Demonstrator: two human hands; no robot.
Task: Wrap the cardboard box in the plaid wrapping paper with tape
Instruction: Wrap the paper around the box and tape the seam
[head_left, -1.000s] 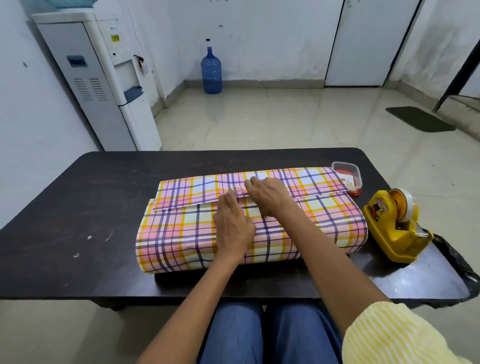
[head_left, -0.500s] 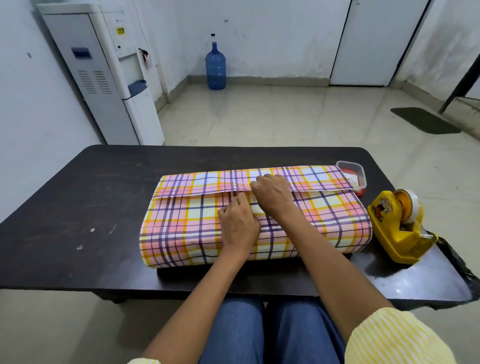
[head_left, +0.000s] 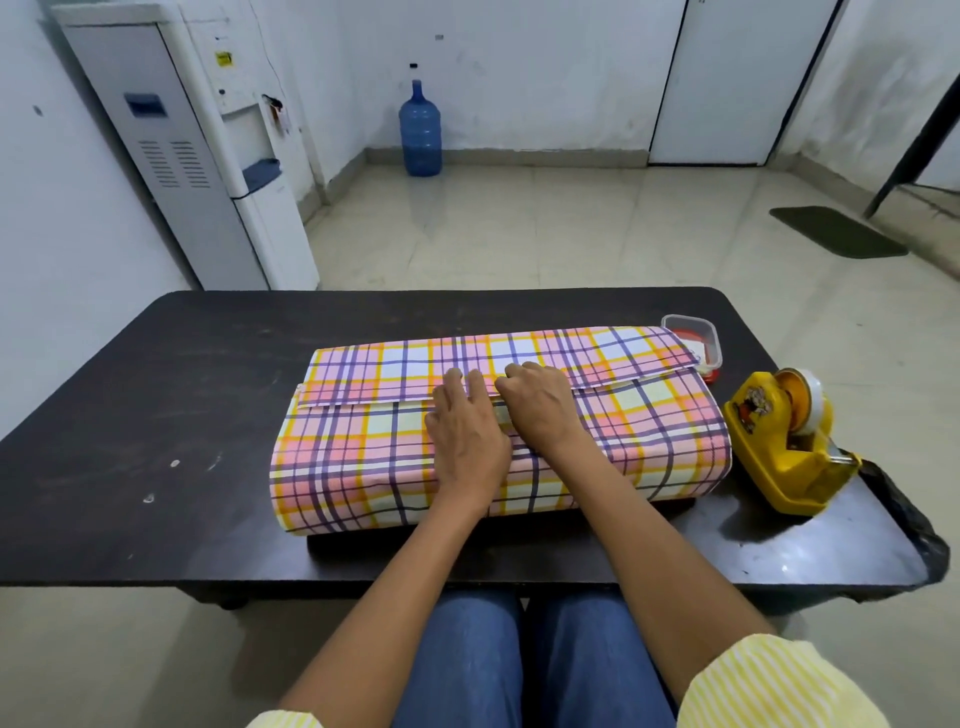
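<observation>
A small clear container (head_left: 716, 347) at the table's (head_left: 156, 415) far right is seen to hold something red. The plaid wrapping paper (head_left: 363, 457) is laid mid-table, and its overlapping seam is pressed under the left hand's (head_left: 465, 441) flat, straight fingers. The right hand's (head_left: 543, 410) fingers are bent onto the seam; whether they pinch anything cannot be told.

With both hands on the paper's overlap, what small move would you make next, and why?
Probably hold the seam down with the left hand and reach the right hand to the yellow tape dispenser, since the flap of the plaid wrapping paper looks loose and untaped at its ends.
</observation>
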